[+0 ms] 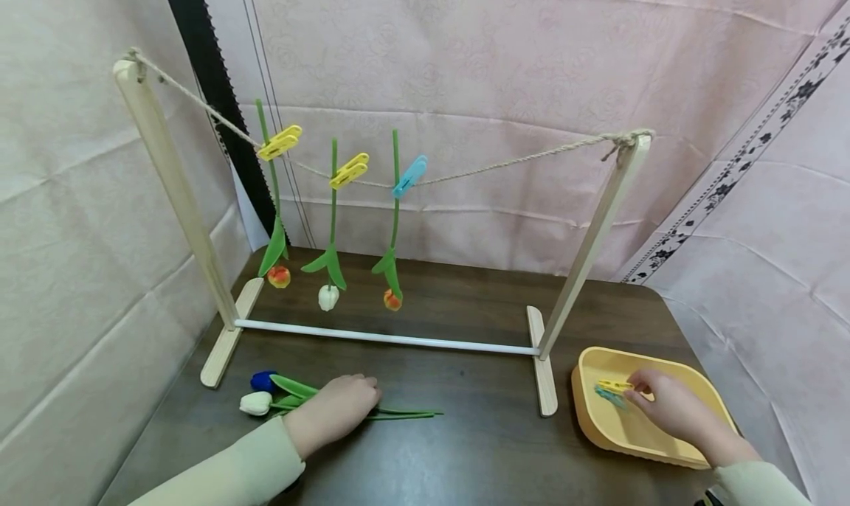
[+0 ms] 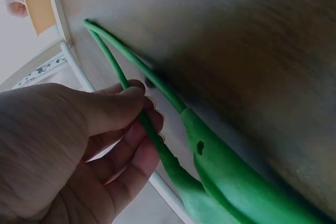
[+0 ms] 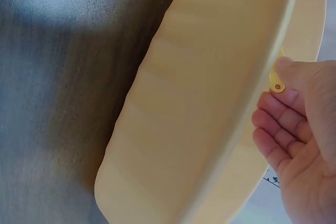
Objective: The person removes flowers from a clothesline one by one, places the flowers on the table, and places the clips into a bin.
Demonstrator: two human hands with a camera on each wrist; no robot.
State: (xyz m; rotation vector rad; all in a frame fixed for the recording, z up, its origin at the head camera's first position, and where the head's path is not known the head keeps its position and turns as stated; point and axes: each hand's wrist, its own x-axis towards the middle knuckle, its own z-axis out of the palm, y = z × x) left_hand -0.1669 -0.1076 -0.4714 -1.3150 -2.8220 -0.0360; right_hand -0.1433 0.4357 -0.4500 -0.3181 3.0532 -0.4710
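Note:
On the table lie a blue tulip (image 1: pixel 263 380) and a white tulip (image 1: pixel 255 403), both with green stems. My left hand (image 1: pixel 340 410) pinches one green stem (image 2: pixel 150 129) between thumb and fingers; the other stem (image 2: pixel 142 69) runs beside it. Which flower the pinched stem belongs to, I cannot tell. Over at the right, my right hand (image 1: pixel 671 410) reaches into a yellow tray (image 1: pixel 664 439) and pinches a yellow clothespin (image 1: pixel 614 386) by its end. Below that clothespin, a blue-green clothespin (image 1: pixel 609 397) lies in the tray.
Behind the hands stands a wooden frame (image 1: pixel 594 248) with a rope (image 1: pixel 505 168) strung across and a white bar (image 1: pixel 392 337) low down. Three tulips hang head down from the rope, held by two yellow clothespins (image 1: pixel 280 143) and a blue clothespin (image 1: pixel 409 176).

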